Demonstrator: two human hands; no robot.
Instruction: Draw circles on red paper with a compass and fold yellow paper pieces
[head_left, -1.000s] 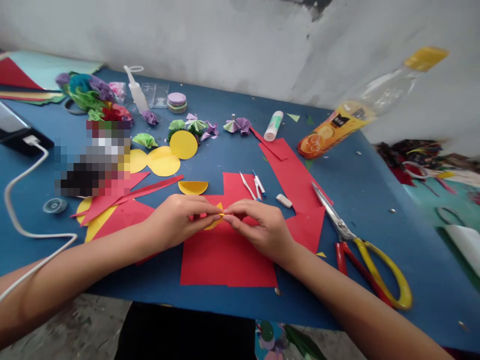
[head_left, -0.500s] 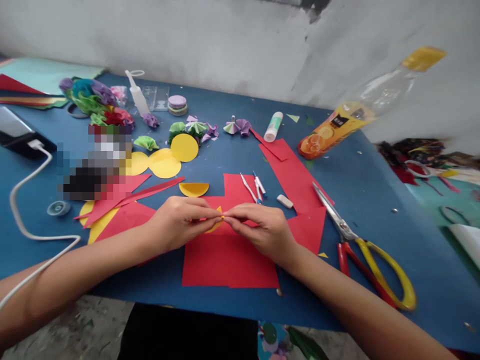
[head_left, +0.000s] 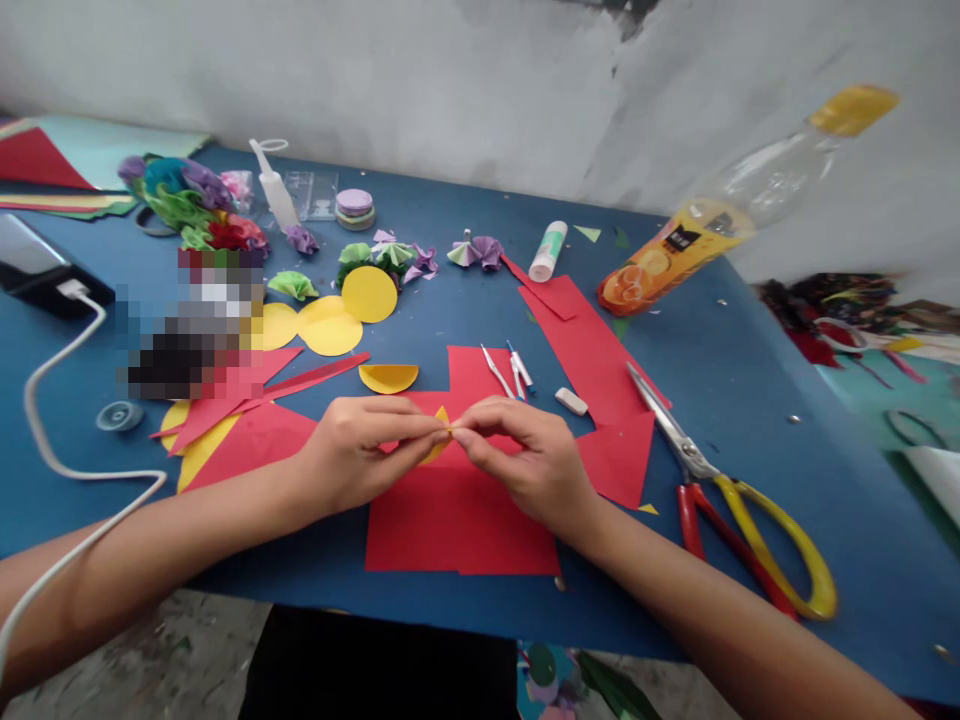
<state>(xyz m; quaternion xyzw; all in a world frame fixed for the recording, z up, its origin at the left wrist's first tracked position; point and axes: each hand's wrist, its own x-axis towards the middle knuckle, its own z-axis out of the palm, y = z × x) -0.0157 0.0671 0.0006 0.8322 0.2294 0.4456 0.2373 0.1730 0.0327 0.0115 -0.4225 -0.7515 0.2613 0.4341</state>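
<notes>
Between the fingertips of my left hand (head_left: 379,445) and my right hand (head_left: 521,455) is a small folded piece of yellow paper (head_left: 436,448), pinched by both. Its lower part is mostly hidden by my left fingers. Beneath my hands lie sheets of red paper (head_left: 457,525) on the blue table. Just beyond my left hand rests a yellow paper circle folded in half (head_left: 388,378). A compass (head_left: 510,370) and a white eraser (head_left: 571,401) lie past my right hand.
Large scissors (head_left: 701,460) with red and yellow handles lie at right, near a tilted-looking orange drink bottle (head_left: 675,255). A glue stick (head_left: 548,251), yellow paper circles (head_left: 330,326) and a squeeze bottle (head_left: 277,195) stand or lie farther back. A white cable (head_left: 45,440) crosses my left forearm.
Both hands stay at the same spot, still pinching the yellow paper. My right fingers have shifted slightly and the thumb looks more bent. The view has moved a little.
</notes>
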